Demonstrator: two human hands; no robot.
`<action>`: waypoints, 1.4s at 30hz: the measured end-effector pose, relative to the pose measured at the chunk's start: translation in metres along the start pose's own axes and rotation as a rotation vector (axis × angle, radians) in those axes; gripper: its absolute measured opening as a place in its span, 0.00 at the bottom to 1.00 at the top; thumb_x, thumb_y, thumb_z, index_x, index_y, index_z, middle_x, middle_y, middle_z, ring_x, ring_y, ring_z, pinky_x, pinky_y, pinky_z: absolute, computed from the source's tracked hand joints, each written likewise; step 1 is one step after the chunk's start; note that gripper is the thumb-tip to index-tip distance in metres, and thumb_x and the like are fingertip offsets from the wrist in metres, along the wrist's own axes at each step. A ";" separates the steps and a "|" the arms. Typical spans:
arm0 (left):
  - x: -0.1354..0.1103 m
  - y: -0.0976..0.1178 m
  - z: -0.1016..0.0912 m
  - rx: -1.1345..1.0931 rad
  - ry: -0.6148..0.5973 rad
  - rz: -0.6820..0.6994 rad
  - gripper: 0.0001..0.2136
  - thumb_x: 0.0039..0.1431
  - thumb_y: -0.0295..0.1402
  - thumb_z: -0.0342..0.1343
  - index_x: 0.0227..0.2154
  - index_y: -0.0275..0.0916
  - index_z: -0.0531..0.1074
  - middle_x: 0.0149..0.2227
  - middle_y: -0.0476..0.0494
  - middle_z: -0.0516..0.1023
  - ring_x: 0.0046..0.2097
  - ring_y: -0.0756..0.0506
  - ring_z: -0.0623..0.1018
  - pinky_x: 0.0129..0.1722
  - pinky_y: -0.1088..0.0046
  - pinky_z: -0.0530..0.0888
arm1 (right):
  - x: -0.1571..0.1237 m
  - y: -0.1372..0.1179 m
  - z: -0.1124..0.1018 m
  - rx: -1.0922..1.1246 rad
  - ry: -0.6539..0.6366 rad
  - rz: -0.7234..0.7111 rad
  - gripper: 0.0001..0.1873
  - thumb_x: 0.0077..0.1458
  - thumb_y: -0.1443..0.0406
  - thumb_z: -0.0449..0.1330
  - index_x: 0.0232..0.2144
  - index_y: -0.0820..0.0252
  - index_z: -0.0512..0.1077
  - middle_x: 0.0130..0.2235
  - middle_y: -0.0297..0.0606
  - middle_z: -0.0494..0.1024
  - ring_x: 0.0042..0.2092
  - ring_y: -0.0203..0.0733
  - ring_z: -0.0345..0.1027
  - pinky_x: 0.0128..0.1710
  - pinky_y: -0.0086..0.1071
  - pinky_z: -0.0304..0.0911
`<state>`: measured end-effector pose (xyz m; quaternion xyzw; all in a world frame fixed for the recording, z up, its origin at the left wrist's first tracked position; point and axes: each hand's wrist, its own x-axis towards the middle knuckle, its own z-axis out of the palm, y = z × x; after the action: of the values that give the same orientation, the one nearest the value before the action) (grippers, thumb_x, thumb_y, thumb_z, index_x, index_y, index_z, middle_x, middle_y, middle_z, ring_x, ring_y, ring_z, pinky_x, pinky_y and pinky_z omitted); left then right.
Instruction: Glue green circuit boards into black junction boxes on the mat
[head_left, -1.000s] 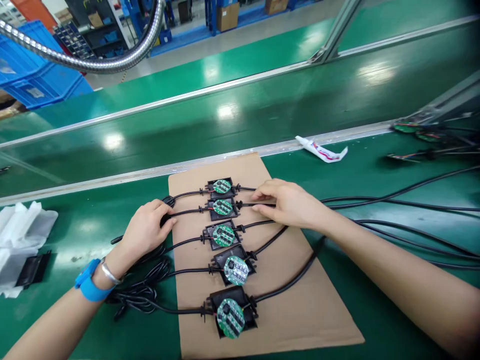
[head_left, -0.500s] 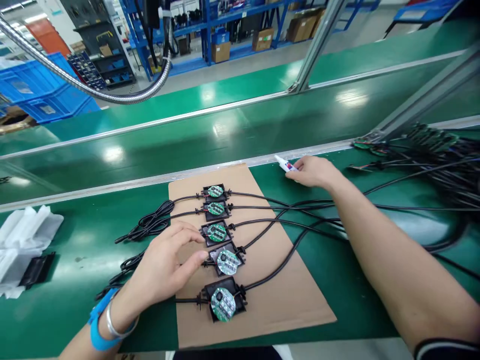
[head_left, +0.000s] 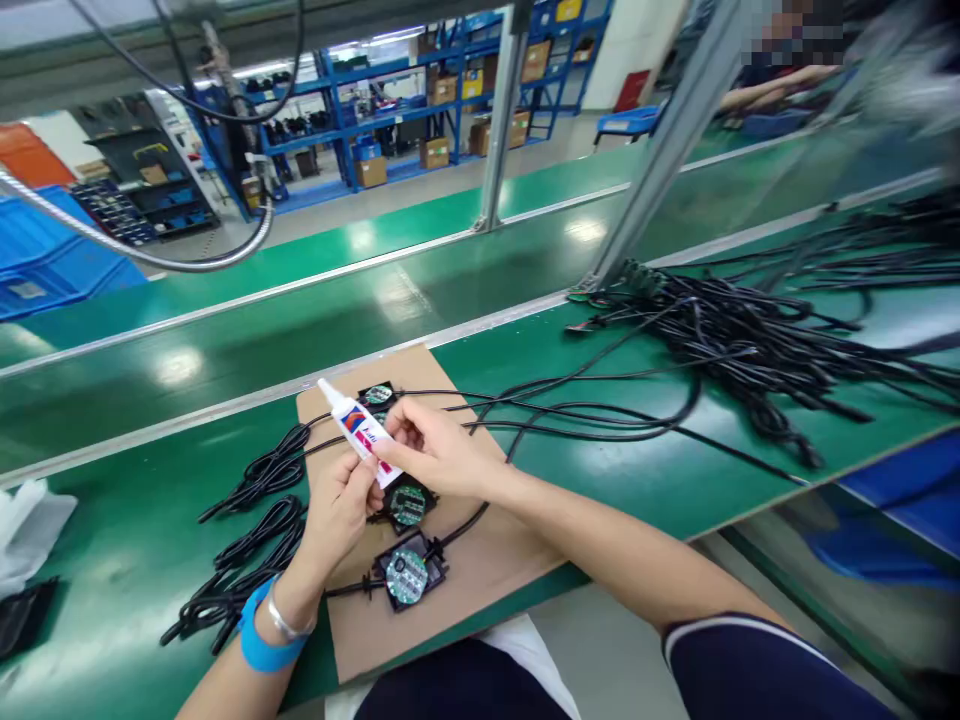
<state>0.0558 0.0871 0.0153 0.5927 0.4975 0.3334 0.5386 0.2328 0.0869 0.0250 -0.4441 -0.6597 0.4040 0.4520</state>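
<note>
Both hands are on a white glue tube [head_left: 361, 432] with red and blue print, held tilted above the cardboard, its pointed nozzle toward the upper left. My left hand [head_left: 336, 515], with a blue wristband and a silver bangle, pinches its lower end. My right hand [head_left: 442, 452] grips its side with thumb and fingers. Beneath lies a cardboard sheet [head_left: 442, 620] with a row of small black housings. A round green circuit board [head_left: 406, 577] rests on the nearest housing, another board [head_left: 408, 505] just behind it. My hands and the tube partly hide the middle housings.
Coiled black cables [head_left: 255, 560] lie left of the cardboard. A large heap of black cables [head_left: 735, 350] covers the bench at right. White wrapping [head_left: 30, 525] sits at far left. A metal post [head_left: 660, 150] rises behind the bench; a hose [head_left: 217, 262] hangs at upper left. Another person's arms [head_left: 780, 90] are at upper right.
My right hand has brought the tube from the bench's back right to over the cardboard. My left hand has left the housings and taken hold of the tube too. The view has swung right.
</note>
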 end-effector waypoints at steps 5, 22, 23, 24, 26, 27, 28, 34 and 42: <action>-0.010 -0.012 -0.001 -0.095 -0.036 0.025 0.27 0.55 0.59 0.57 0.33 0.36 0.71 0.21 0.52 0.67 0.21 0.53 0.66 0.20 0.78 0.62 | -0.008 0.013 0.012 0.046 -0.125 0.007 0.19 0.61 0.54 0.55 0.23 0.59 0.61 0.24 0.30 0.62 0.27 0.33 0.54 0.26 0.28 0.49; -0.025 -0.021 0.004 -0.184 -0.079 0.215 0.23 0.62 0.55 0.53 0.37 0.35 0.69 0.32 0.46 0.71 0.31 0.51 0.70 0.31 0.76 0.70 | -0.025 0.029 0.034 0.113 -0.218 -0.048 0.24 0.68 0.50 0.45 0.27 0.60 0.63 0.26 0.33 0.65 0.26 0.34 0.56 0.25 0.29 0.53; -0.025 -0.020 0.005 -0.232 -0.062 0.209 0.23 0.61 0.55 0.55 0.39 0.36 0.68 0.32 0.47 0.72 0.30 0.51 0.71 0.31 0.77 0.71 | -0.025 0.028 0.031 0.078 -0.234 -0.050 0.24 0.68 0.50 0.44 0.27 0.60 0.63 0.25 0.33 0.65 0.26 0.34 0.56 0.25 0.29 0.53; -0.024 -0.019 0.005 -0.275 -0.043 0.188 0.23 0.60 0.55 0.56 0.41 0.37 0.67 0.30 0.49 0.72 0.28 0.52 0.71 0.28 0.77 0.71 | -0.024 0.027 0.027 0.033 -0.225 -0.064 0.24 0.69 0.51 0.44 0.27 0.59 0.63 0.25 0.33 0.66 0.26 0.34 0.57 0.25 0.29 0.53; -0.020 -0.018 0.005 -0.326 0.001 0.125 0.23 0.59 0.55 0.57 0.42 0.38 0.64 0.26 0.53 0.70 0.22 0.53 0.70 0.21 0.79 0.70 | -0.021 0.024 0.017 -0.050 -0.177 -0.165 0.20 0.68 0.52 0.47 0.32 0.59 0.66 0.28 0.34 0.69 0.28 0.35 0.60 0.27 0.29 0.57; -0.019 -0.017 0.005 -0.342 0.026 0.100 0.23 0.59 0.55 0.57 0.42 0.39 0.63 0.25 0.54 0.70 0.19 0.54 0.68 0.18 0.79 0.68 | -0.020 0.022 0.012 -0.082 -0.163 -0.252 0.18 0.66 0.51 0.50 0.36 0.59 0.68 0.31 0.36 0.71 0.30 0.36 0.62 0.29 0.30 0.59; -0.017 -0.017 0.004 -0.355 0.052 0.091 0.23 0.59 0.54 0.58 0.42 0.39 0.63 0.25 0.54 0.70 0.18 0.54 0.68 0.17 0.80 0.67 | -0.019 0.021 0.010 -0.101 -0.163 -0.346 0.17 0.64 0.51 0.53 0.40 0.59 0.70 0.35 0.39 0.72 0.32 0.37 0.64 0.31 0.31 0.62; -0.022 -0.018 0.003 -0.421 -0.045 0.144 0.21 0.59 0.51 0.61 0.38 0.34 0.69 0.29 0.48 0.75 0.26 0.52 0.75 0.27 0.77 0.75 | -0.028 0.026 0.028 0.101 -0.049 -0.196 0.07 0.65 0.62 0.55 0.33 0.56 0.64 0.29 0.33 0.73 0.29 0.36 0.69 0.30 0.30 0.65; -0.019 -0.017 0.000 -0.488 -0.111 -0.073 0.24 0.50 0.51 0.67 0.34 0.36 0.65 0.22 0.52 0.73 0.18 0.53 0.71 0.17 0.79 0.69 | -0.022 0.023 0.019 0.035 -0.128 -0.345 0.06 0.63 0.61 0.57 0.38 0.57 0.70 0.31 0.36 0.76 0.30 0.36 0.71 0.30 0.29 0.67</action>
<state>0.0465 0.0678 0.0017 0.4441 0.3929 0.3909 0.7040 0.2240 0.0697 -0.0065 -0.2899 -0.7464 0.3595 0.4792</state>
